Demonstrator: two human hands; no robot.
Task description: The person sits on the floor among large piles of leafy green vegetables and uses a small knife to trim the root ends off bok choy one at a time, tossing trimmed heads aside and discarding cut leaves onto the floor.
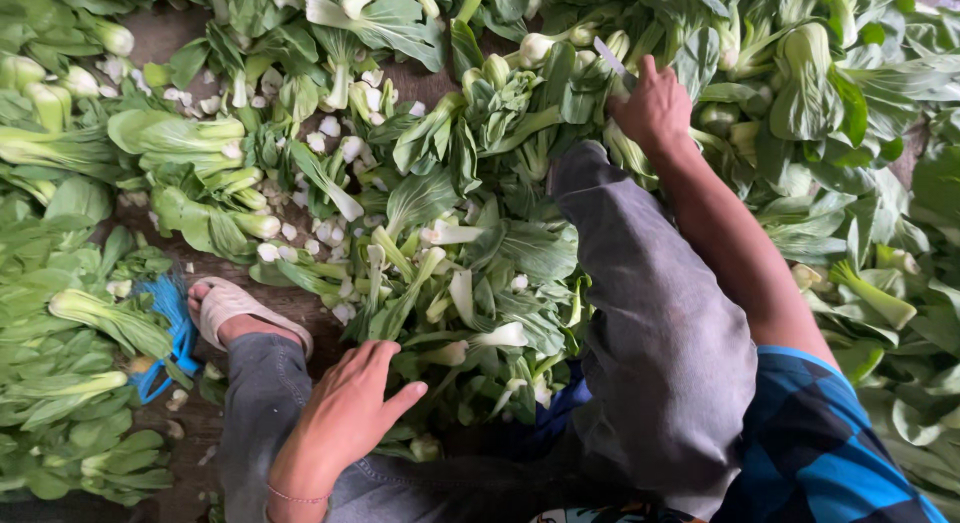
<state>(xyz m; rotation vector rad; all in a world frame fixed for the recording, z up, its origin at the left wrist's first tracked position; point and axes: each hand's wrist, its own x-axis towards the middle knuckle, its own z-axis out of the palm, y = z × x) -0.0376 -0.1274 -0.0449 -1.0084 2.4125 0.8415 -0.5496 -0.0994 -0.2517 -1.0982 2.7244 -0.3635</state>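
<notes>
Bok choy (480, 233) lies heaped all around you on the floor (300, 305), too many heads to count, so everything stays within reach. Your two hands divide the work: the left hand (350, 403) rests spread beside the pile, while the right hand (652, 108) is closed around one knife (610, 58).

Dark dirt floor (290, 305) under heaped bok choy (470, 233), white stem trimmings (325, 143).
</notes>
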